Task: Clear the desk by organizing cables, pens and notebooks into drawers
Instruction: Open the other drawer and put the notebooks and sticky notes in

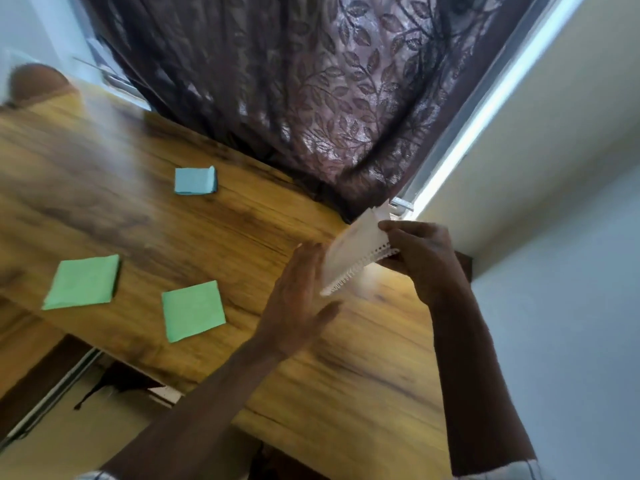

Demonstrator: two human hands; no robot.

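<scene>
And here's the spiral notebook (353, 251), small and white, up in the air above the right side of the bench (138, 220), tilted on edge with its wire binding facing down and to the right. The right hand (419, 251) pinches it at the binding end, fingertips curled over the top corner. The left hand (298, 289) is flat and relaxed, fingers straight and laid against the near-left cover. The frame is blurred, so I can't say how firmly it presses.

It looks light, with thin covers that will flex, so the stiff coil edge is the sensible place to hold it; the loose page edge would likely fan open or bend.

Out on the bench, a blue paper pad (195, 180) lies toward the far side, one sheet curling up. A green paper square (83, 282) sits near left, and a second green square (193, 310) lies just right of it, apart. A dark leaf-patterned curtain (294, 81) hangs behind the far edge, with a pale wall (554, 306) on the right. No drawer shows clearly.
</scene>
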